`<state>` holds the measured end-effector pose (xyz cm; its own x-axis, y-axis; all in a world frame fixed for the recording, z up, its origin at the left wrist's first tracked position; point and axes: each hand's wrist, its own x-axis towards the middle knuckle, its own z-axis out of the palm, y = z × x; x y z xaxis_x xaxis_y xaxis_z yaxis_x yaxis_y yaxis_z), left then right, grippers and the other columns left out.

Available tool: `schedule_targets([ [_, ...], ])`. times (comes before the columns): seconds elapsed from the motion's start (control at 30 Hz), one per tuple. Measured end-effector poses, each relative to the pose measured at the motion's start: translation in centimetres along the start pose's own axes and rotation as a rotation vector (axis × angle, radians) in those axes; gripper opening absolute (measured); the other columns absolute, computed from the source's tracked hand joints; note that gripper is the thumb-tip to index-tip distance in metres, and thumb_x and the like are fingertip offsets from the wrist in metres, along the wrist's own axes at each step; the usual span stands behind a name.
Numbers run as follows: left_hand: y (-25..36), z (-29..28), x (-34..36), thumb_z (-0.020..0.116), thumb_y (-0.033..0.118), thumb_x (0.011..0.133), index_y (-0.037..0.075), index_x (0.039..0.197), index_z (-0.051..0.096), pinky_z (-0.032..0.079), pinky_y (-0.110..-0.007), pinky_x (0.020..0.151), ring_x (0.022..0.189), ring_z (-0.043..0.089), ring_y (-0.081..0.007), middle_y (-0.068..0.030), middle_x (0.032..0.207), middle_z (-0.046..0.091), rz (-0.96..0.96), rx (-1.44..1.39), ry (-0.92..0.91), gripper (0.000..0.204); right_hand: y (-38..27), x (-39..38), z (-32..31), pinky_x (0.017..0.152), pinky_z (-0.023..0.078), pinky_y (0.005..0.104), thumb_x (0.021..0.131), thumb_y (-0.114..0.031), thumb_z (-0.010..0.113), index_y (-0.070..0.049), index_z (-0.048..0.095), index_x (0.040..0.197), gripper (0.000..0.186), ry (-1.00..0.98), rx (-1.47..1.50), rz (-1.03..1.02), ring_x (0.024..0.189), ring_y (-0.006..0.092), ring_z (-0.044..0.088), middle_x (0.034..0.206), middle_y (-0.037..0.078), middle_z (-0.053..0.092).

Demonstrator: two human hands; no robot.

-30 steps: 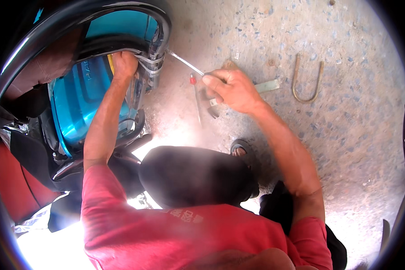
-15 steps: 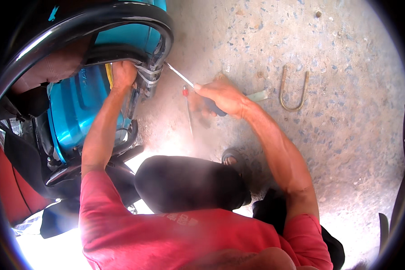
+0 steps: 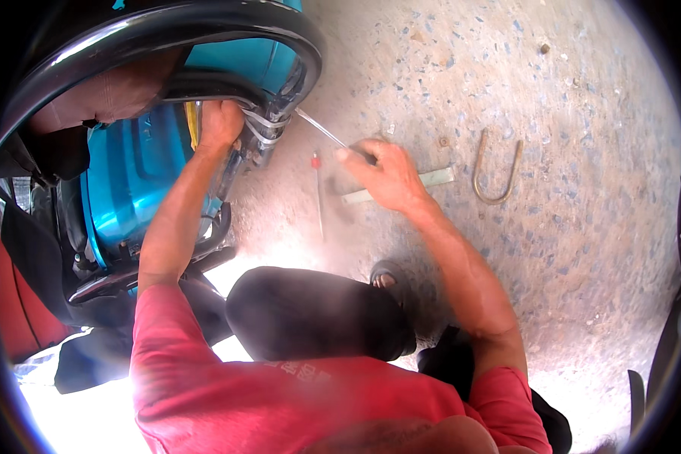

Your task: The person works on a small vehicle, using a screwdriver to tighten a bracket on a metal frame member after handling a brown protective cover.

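Note:
My right hand [image 3: 386,174] is closed round the dark handle of a screwdriver [image 3: 324,129], or a similar slim tool with a thin metal shaft. The shaft points up and left, its far end at the black tubular frame [image 3: 291,94]. Pale metal bands [image 3: 265,125] wrap the frame there. My left hand [image 3: 221,125] is closed behind the frame's inner side, next to a yellow strip [image 3: 194,125]. Its fingertips are hidden, so what it grips does not show. A shiny blue panel [image 3: 129,189] lies left of my left forearm.
On the speckled concrete floor lie a thin rod with a red end [image 3: 317,189], a pale flat strip [image 3: 435,177] and a rusty U-shaped bolt [image 3: 495,198]. My bent knee [image 3: 318,314] in black cloth is below my hands. A red panel [image 3: 26,303] stands far left.
My right hand has turned on the tool and shifted slightly right, its fingers now drawn up round the handle. The view has shifted slightly; my left hand keeps its place at the frame.

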<state>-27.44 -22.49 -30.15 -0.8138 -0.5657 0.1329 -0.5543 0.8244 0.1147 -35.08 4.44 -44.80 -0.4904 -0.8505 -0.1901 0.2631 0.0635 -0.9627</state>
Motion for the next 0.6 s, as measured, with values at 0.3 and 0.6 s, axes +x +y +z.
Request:
schedule_targets([
  [0.3,0.2,0.0,-0.1,0.043,0.014,0.083,-0.003,0.100,0.064,0.046,-0.046,0.090,0.101,0.059,-0.0453,-0.0278,0.102,0.064,0.044,0.008,0.037,0.032,0.7,-0.1,0.6,0.067,0.046,0.0349,0.083,-0.023,0.072,-0.001,0.070,0.098,0.026,0.177,-0.169,-0.264,0.073,0.0226,0.060,0.082,0.012,0.064],
  [0.6,1.5,-0.1,0.3,0.044,0.012,0.082,-0.004,0.098,0.065,0.044,-0.047,0.091,0.101,0.057,-0.0464,-0.0272,0.101,0.065,0.074,0.039,0.044,0.031,0.8,-0.1,1.3,0.066,0.050,0.0319,0.083,-0.021,0.075,-0.001,0.067,0.104,0.031,0.237,0.163,-0.111,0.075,0.0162,0.063,0.088,0.009,0.067],
])
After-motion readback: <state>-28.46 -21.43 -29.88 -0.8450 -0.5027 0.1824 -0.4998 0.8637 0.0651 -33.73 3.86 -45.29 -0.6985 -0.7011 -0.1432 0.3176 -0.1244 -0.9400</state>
